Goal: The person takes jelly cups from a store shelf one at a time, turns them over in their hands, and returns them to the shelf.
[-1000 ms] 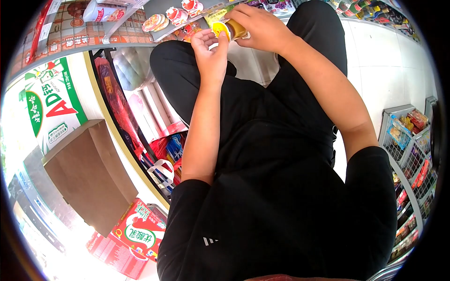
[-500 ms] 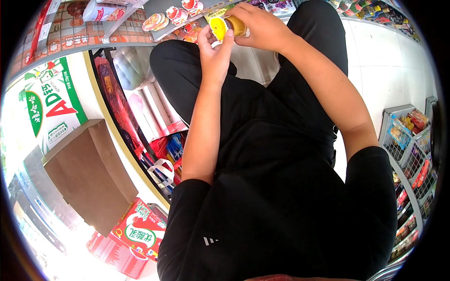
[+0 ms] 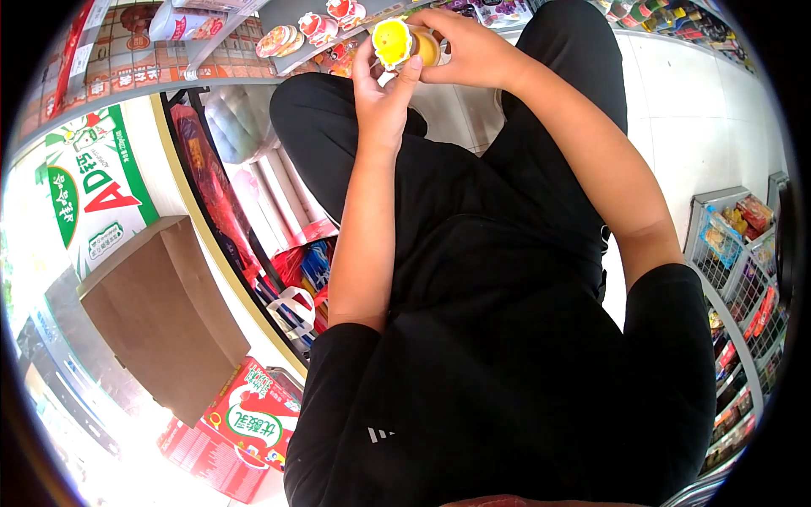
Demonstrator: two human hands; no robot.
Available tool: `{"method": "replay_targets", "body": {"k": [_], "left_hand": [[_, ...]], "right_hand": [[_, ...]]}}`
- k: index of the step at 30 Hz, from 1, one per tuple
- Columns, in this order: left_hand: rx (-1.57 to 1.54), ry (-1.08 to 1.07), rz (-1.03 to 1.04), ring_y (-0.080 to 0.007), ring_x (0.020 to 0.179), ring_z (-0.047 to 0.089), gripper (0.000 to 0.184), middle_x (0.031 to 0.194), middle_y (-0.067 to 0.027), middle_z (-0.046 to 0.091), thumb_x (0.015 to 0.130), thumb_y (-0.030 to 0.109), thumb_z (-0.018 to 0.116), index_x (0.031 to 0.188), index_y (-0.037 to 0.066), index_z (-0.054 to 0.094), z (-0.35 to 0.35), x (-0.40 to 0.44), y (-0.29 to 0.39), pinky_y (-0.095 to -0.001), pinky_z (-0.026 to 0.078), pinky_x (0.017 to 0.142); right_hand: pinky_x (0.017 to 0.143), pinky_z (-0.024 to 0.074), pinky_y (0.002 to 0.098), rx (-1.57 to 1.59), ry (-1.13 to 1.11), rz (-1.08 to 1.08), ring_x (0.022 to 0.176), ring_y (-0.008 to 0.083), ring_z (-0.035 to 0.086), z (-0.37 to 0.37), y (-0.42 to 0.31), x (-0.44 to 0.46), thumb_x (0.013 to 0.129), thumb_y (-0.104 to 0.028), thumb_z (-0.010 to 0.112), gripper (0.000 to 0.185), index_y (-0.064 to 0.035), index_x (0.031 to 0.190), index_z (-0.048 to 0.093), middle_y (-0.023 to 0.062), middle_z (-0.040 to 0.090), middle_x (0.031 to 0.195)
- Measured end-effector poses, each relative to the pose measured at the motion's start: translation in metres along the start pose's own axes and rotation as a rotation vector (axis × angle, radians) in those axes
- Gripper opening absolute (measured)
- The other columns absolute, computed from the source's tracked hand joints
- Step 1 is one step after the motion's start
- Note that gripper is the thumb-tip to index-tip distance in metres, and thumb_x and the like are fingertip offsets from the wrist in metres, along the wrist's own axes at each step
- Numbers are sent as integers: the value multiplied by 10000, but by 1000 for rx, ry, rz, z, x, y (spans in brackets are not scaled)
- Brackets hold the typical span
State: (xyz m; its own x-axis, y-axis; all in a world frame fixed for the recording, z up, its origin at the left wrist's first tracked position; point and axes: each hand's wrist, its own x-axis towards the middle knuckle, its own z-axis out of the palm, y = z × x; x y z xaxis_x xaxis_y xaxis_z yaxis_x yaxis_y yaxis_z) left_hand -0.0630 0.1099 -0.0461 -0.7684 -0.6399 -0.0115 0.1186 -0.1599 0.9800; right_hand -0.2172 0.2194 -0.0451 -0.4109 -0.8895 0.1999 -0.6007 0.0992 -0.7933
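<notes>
Between both hands is a small cup (image 3: 426,51) with amber-coloured contents and a bright yellow, shaped-edge lid (image 3: 392,44). My right hand (image 3: 465,44) wraps around the cup from the right side. On the left, my left hand (image 3: 384,97) is closed with its fingertips and thumb on the lid's edge. The lid's top is tilted towards me. Just past the hands, several cups with red shaped lids (image 3: 318,28) stand on the grey shelf (image 3: 296,59).
My bent knees flank the hands. An open brown carton (image 3: 165,313) lies at left, near a red printed box (image 3: 253,414) and a white-and-green carton (image 3: 97,182). Wire baskets (image 3: 718,220) with packaged goods stand at right. Bottles (image 3: 650,19) line the far right shelf.
The cup has turned so that its yellow lid faces me more fully. Both hands have shifted slightly left, and they still hold it.
</notes>
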Motion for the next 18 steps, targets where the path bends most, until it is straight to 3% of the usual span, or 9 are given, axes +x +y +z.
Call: {"method": "replay_targets", "body": {"k": [1,3,10,18], "left_hand": [[0,0,0,-208,1256,545,738,1329,-115,554,896,154,835,1488,35,411,0,0,1,-351,502,1046],[-51,8,0,-207,1252,563,706,1337,-105,570,903,140,826,1481,33,435,1,1,2,-352,482,1072],[-156,-49,-54,-187,1233,601,628,1337,-92,599,920,116,803,1460,35,492,-2,1,10,-339,504,1043],[-227,-19,-93,-177,1203,618,606,1331,-89,616,941,134,787,1465,32,500,-8,2,12,-335,520,1019]], "right_hand": [[1027,520,415,0,0,0,1181,373,642,0,-1,-1,744,-344,857,741,-55,1364,571,215,638,1282],[857,543,358,8,7,-19,1064,265,647,0,-3,-2,768,-306,851,712,-91,1381,559,123,638,1234],[842,539,353,52,-48,-12,1065,249,648,0,-4,-2,757,-336,857,731,-93,1380,560,115,638,1241],[779,520,311,192,-163,94,945,169,639,-2,-12,-1,820,-397,844,614,-91,1293,599,50,675,1069]]}}
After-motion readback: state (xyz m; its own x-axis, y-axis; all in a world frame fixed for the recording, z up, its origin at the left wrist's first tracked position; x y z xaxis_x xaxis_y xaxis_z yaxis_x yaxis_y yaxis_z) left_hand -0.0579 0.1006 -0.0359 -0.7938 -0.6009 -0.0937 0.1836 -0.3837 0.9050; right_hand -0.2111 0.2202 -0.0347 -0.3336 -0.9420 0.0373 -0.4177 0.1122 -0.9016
